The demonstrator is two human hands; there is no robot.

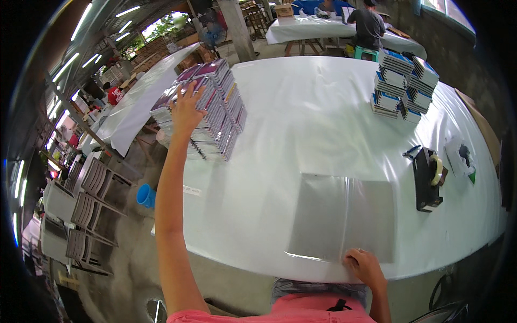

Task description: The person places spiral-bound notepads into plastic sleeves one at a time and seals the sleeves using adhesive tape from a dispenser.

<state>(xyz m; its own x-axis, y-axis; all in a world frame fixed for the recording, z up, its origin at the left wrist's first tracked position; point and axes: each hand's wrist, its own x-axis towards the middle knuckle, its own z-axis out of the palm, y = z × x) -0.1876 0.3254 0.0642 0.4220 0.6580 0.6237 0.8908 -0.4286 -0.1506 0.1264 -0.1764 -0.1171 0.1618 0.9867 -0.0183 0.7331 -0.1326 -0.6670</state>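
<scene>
My left hand reaches far out with its fingers spread over the top of a tall stack of spiral-bound notebooks with purple covers. The stack stands at the table's left side. My right hand is curled at the near edge of the table, against the lower edge of the clear plastic sleeves lying flat there. Whether its fingers pinch the plastic is hidden from view.
At the far right stand stacks of blue-and-white spiral notebooks. A black tape dispenser and a crumpled plastic bag lie on the right of the white-covered table. Chairs and a blue bucket are at left; a person sits behind.
</scene>
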